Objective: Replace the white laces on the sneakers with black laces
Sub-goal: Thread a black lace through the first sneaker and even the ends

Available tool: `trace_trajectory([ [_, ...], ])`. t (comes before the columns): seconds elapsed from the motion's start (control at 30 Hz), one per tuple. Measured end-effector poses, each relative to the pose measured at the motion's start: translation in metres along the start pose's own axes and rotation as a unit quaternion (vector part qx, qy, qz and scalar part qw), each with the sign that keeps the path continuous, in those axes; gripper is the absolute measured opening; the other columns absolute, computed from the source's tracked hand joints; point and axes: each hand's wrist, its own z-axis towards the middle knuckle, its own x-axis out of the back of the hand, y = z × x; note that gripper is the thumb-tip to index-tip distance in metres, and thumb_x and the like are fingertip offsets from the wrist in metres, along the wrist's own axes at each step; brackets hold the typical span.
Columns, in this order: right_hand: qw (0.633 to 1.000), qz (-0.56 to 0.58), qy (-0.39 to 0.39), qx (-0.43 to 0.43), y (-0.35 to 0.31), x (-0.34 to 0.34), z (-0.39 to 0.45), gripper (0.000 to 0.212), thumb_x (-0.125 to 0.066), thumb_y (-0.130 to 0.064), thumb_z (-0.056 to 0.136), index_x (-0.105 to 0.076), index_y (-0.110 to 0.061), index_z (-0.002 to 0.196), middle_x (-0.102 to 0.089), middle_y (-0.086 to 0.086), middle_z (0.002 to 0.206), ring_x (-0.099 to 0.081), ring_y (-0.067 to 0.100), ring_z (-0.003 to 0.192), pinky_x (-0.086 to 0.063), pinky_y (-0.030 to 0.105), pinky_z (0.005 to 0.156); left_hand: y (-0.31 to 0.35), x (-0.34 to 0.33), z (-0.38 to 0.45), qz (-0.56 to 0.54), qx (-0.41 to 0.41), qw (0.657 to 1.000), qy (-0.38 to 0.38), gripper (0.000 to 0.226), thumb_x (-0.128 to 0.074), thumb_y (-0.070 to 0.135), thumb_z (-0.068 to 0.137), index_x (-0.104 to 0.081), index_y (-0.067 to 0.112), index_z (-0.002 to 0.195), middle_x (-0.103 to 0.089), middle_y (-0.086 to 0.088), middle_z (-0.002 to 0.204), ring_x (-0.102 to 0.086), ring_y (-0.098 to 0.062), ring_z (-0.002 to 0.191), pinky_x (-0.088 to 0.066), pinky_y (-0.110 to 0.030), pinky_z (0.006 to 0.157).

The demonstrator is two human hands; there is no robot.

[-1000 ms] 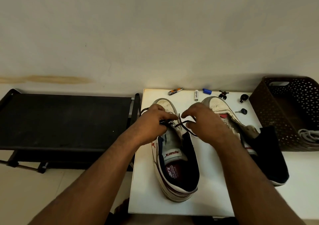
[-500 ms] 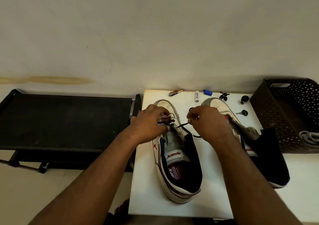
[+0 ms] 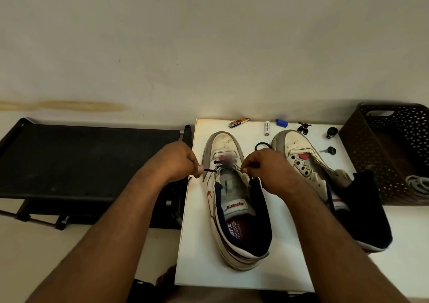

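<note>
Left hand: the left hand [image 3: 173,162] is curled, and one end of the black lace [image 3: 210,170] is pinched between thumb and fingers, just left of the near sneaker [image 3: 234,200].
Right hand: the right hand [image 3: 262,167] is curled too — the other lace end is pinched above the eyelets.
Lace: it is drawn taut across the lowest eyelets, between both hands.
Second sneaker: the other sneaker [image 3: 308,163] is left unlaced, partly hidden by the right forearm.
Surroundings: a battery [image 3: 267,128], a blue cap [image 3: 281,123] and a key [image 3: 328,150] are seen on the white table [image 3: 232,277]; white laces [image 3: 419,184] lie in the brown basket [image 3: 362,154].
Change: the hands have been moved further apart than half a second ago — the left one now off the shoe's side.
</note>
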Motion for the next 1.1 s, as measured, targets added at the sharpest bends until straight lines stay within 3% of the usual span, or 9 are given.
trace_trajectory([
  [0.2,0.996,-0.061,0.055,-0.014,0.016,0.010,-0.008,0.016,-0.063,-0.036,0.089,-0.066,-0.021,0.084,-0.065,-0.002,0.082,-0.059,0.013,0.075,-0.047,0.028,0.072,0.002,-0.012,0.003,-0.002,-0.013,1.000,0.016,0.016,-0.069,0.029,0.087,-0.073,0.018,0.097,-0.067,-0.004,0.118,-0.060,-0.017,0.109,-0.042,-0.030,0.092],
  [0.27,0.989,0.129,0.072,0.016,0.012,0.019,-0.011,0.010,-0.063,-0.028,0.090,-0.067,-0.020,0.086,-0.060,-0.005,0.066,-0.054,0.007,0.061,-0.042,0.025,0.060,0.008,-0.015,0.001,0.005,-0.067,0.995,0.075,0.021,-0.068,0.039,0.087,-0.070,0.026,0.102,-0.061,0.001,0.118,-0.059,-0.014,0.104,-0.046,-0.031,0.090],
  [0.37,0.853,0.510,0.009,0.112,-0.003,0.030,-0.019,0.017,-0.049,-0.004,0.095,-0.063,-0.014,0.095,-0.067,0.005,0.077,-0.055,0.012,0.060,-0.043,0.024,0.059,0.033,-0.016,-0.011,-0.186,-0.141,0.969,0.081,0.033,-0.057,0.043,0.093,-0.074,0.016,0.084,-0.070,0.002,0.084,-0.060,-0.002,0.067,-0.042,-0.026,0.066],
  [0.47,0.732,0.661,-0.013,0.165,-0.014,0.030,-0.021,0.017,-0.049,0.000,0.089,-0.062,-0.009,0.097,-0.070,0.011,0.099,-0.065,0.019,0.072,-0.053,0.029,0.066,0.050,-0.014,-0.022,-0.291,-0.152,0.944,-0.030,0.059,-0.031,0.060,0.095,-0.074,0.020,0.085,-0.075,0.000,0.088,-0.062,-0.013,0.076,-0.043,-0.032,0.070],
  [0.7,0.649,0.746,0.103,0.113,-0.019,0.029,-0.015,0.016,-0.062,0.004,0.076,-0.067,-0.006,0.087,-0.069,0.009,0.081,-0.069,0.021,0.074,-0.057,0.029,0.068,0.056,-0.027,-0.029,-0.302,-0.213,0.911,-0.185,0.038,-0.049,0.048,0.088,-0.061,0.028,0.116,-0.072,-0.004,0.104,-0.067,-0.009,0.095,-0.049,-0.029,0.092],
  [0.8,0.663,0.711,0.224,0.061,-0.002,0.031,-0.007,0.015,-0.062,0.010,0.081,-0.064,-0.004,0.088,-0.064,0.008,0.074,-0.065,0.019,0.064,-0.055,0.028,0.064,0.056,-0.024,-0.027,-0.329,-0.201,0.915,-0.117,0.021,-0.066,0.019,0.088,-0.070,0.004,0.103,-0.069,-0.005,0.073,-0.060,-0.012,0.066,-0.050,-0.020,0.070],
  [0.9,0.861,0.387,0.325,-0.063,0.027,0.035,-0.003,0.010,-0.065,-0.012,0.087,-0.069,-0.010,0.096,-0.065,0.005,0.076,-0.064,0.017,0.064,-0.055,0.031,0.064,0.047,-0.011,-0.021,-0.410,-0.170,0.896,-0.009,0.022,-0.062,0.022,0.090,-0.070,0.002,0.095,-0.051,0.008,0.047,-0.052,-0.014,0.052,-0.052,-0.034,0.076],
  [0.97,0.938,0.137,0.307,-0.080,0.027,0.032,-0.007,0.014,-0.064,-0.027,0.086,-0.071,-0.024,0.099,-0.066,-0.004,0.083,-0.064,0.018,0.078,-0.052,0.031,0.074,0.041,-0.005,-0.018,-0.368,-0.165,0.913,0.058,0.023,-0.061,0.025,0.092,-0.072,0.005,0.090,-0.058,-0.002,0.054,-0.053,-0.015,0.051,-0.053,-0.032,0.070],
  [1.1,0.938,0.311,0.107,0.110,-0.008,0.022,-0.013,0.036,-0.068,-0.009,0.085,-0.066,-0.028,0.115,-0.060,-0.012,0.116,-0.063,0.006,0.079,-0.053,0.021,0.068,0.046,-0.010,-0.024,-0.298,-0.179,0.938,-0.004,0.018,-0.063,0.021,0.091,-0.073,0.009,0.082,-0.064,0.000,0.062,-0.047,-0.012,0.054,-0.046,-0.026,0.053],
])
